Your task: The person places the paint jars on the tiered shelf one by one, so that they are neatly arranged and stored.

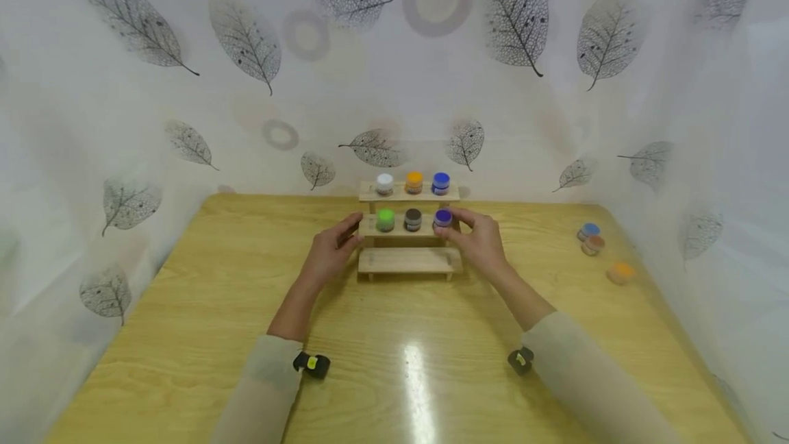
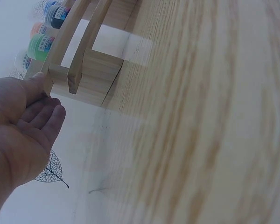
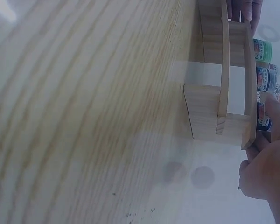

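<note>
A three-step wooden stand [image 1: 407, 262] is at the back of the table. My left hand [image 1: 331, 250] grips the left end of its middle step, thumb at the edge in the left wrist view. On that step's right end, my right hand [image 1: 482, 242] pinches a small paint jar with a purple lid [image 1: 442, 216]. Beside it are a dark-brown-lidded jar [image 1: 413, 220] and a green-lidded jar [image 1: 385, 220]. Along the top step stand white-lidded [image 1: 385, 184], orange-lidded [image 1: 414, 183] and blue-lidded [image 1: 440, 184] jars. The lowest step bears no jar.
To the right on the wooden table [image 1: 246, 375] lie a blue-lidded jar [image 1: 589, 231], a brown-lidded jar [image 1: 594, 245] and an orange-lidded jar [image 1: 621, 273]. Behind and at both sides hangs a pale leaf-printed sheet [image 1: 394, 88].
</note>
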Demonstrator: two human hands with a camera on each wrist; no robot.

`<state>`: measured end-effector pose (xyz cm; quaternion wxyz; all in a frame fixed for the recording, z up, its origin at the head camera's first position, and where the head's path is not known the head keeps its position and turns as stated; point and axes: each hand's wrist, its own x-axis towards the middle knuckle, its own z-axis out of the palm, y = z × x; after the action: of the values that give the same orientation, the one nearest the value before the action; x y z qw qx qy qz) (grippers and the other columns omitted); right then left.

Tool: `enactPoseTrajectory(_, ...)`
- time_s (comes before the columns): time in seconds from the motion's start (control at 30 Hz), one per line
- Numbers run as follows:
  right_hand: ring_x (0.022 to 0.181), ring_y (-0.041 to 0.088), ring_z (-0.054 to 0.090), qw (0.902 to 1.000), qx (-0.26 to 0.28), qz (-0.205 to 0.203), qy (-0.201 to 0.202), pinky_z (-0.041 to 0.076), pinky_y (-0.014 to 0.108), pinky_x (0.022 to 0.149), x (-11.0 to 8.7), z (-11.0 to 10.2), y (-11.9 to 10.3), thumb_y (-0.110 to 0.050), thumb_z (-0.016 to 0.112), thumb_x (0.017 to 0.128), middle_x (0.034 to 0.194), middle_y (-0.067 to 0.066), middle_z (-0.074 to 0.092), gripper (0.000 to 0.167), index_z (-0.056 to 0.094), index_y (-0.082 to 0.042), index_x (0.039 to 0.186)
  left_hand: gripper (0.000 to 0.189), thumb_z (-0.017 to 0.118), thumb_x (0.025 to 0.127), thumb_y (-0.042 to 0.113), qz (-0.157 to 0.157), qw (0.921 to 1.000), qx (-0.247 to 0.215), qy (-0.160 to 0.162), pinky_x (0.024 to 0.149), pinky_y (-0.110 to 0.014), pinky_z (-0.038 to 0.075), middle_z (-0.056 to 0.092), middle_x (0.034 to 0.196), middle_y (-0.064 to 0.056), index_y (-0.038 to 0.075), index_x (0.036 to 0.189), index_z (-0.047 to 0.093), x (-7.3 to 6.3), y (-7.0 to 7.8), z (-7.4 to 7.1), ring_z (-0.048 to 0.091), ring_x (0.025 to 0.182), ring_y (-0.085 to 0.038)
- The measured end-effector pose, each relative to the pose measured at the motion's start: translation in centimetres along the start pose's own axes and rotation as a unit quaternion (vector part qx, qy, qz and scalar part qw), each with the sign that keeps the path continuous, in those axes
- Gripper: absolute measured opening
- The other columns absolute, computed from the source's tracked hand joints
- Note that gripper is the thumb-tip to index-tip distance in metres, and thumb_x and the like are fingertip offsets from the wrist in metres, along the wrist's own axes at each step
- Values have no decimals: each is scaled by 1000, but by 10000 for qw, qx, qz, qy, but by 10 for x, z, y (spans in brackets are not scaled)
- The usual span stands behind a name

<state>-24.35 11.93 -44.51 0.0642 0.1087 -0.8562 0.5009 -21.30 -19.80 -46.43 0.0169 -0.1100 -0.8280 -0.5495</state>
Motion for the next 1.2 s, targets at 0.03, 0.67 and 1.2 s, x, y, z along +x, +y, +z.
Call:
enactPoseTrajectory(0.03, 137, 38, 59, 10000, 62, -7, -24, 43, 55, 122, -1, 0, 0, -29, 87, 91, 143, 16, 66, 57, 69, -5, 139, 54, 61, 109, 14, -16, 10000, -6, -1, 115, -35, 51, 44, 165, -10, 7, 160, 45, 0, 0, 0, 48, 149, -29)
enactPoseTrajectory(0.67, 157, 37, 32, 9989, -105, 244, 390, 16, 64, 131, -46, -51, 35, -42, 81, 95, 160, 13, 50, 69, 59, -8, 150, 53, 61, 109, 15, -79, 9999, -45, -63, 115, -35, 51, 44, 165, -10, 8, 160, 46, -1, 1, 4, 47, 149, -28)
enactPoseTrajectory(1.2, 154, 63, 5, 9847, -1253, 1163, -350, 4, 83, 121, -83, -108, 60, -64, 58, 103, 172, 25, 17, 90, 29, -9, 167, 53, 61, 109, 17, -160, 9998, 66, 46, 117, -35, 49, 44, 164, -10, 9, 160, 47, -1, 2, 0, 48, 148, -28)
